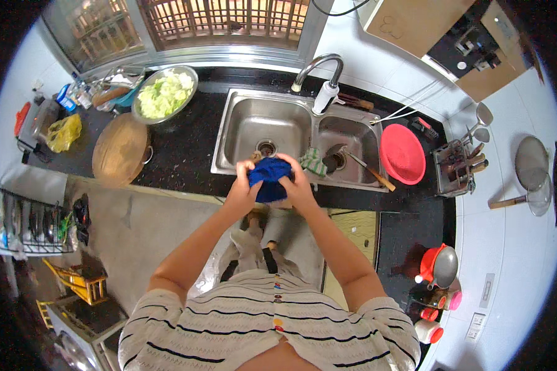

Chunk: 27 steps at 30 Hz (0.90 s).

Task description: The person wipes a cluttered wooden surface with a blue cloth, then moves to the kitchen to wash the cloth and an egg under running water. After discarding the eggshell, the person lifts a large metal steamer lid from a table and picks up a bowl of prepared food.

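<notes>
A bunched dark blue cloth [270,179] is gripped between my two hands, just in front of the steel double sink [220,145]. My left hand [244,187] closes on its left side, thumb pressing on top. On the opposite side my right hand [299,184] holds it the same way. Beyond the cloth lies the larger basin with its drain [266,148]; something brown beside the drain is partly hidden by my hands. A green-and-white checked cloth [314,162] hangs over the divider, and a wooden-handled utensil [371,170] rests in the smaller basin.
The faucet [326,96] rises behind the sink. To the left are a bowl of chopped greens [165,94] and a round wooden board [120,150]. A pink basin [403,154] and a knife rack [455,167] stand right. The counter [192,139] edge runs before me.
</notes>
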Motion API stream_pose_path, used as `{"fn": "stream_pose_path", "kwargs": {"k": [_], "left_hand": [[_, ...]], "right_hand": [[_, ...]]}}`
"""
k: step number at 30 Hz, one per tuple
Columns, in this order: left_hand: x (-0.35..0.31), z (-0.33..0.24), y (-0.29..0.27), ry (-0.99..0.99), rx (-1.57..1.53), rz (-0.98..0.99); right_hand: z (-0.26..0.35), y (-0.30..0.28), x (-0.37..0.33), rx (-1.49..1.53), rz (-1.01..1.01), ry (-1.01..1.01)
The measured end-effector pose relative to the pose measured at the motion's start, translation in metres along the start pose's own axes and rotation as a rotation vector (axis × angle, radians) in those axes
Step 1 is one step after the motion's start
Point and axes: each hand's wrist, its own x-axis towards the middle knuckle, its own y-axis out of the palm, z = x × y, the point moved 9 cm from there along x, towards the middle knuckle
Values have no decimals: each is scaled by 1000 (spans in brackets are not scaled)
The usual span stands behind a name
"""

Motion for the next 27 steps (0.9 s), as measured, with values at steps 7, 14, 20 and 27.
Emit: {"fn": "stream_pose_path", "kwargs": {"k": [7,14,20,27], "left_hand": [[151,84,26,-102,-97,-119],[208,131,56,-402,-619,-134],[202,130,52,-842,-802,-407],[225,155,59,-787,-873,-484]], "right_hand": [[-110,-118,95,-640,-304,81],[-173,-211,188,-1344,-260,371],[-226,-231,186,-1322,-169,434],[-251,-236,186,-1175,-184,344]]}}
